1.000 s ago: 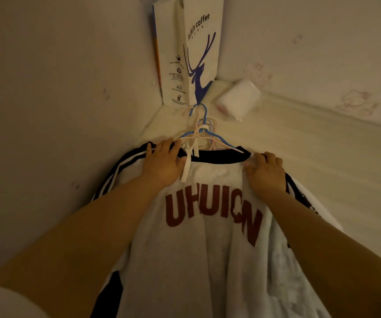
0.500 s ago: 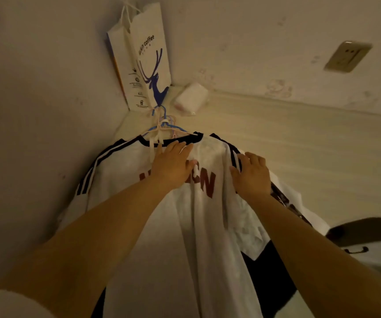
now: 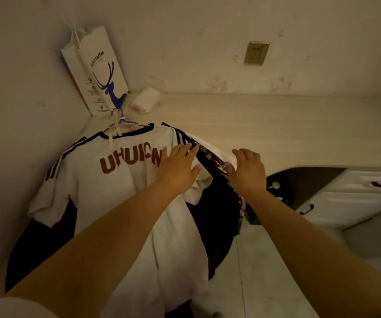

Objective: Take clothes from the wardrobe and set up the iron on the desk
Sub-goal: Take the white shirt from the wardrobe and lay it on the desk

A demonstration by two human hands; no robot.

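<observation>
While the white jersey [image 3: 116,180] with dark red lettering hangs from the bunch of hangers [image 3: 120,120] at the far left corner, the fetching of clothes looks only begun: the garments sit on their hangers, and no iron or desk shows anywhere, so that whole half of the task is judged to be ahead. Just right of the jersey hangs a dark patterned garment [image 3: 217,180], its top edge running down between the two hands. The left hand [image 3: 178,171] lies flat on the jersey's right shoulder, fingers straight and together, pressing the cloth and gripping nothing. The right hand [image 3: 249,173] rests on the right side of the dark garment with fingers loosely spread; its thumb seems to touch the fabric edge, though the dim light leaves that uncertain. Farther out, a paper coffee bag [image 3: 97,72] leans in the corner, a wall socket [image 3: 256,53] sits far right, and white drawers [image 3: 355,198] stand near right
</observation>
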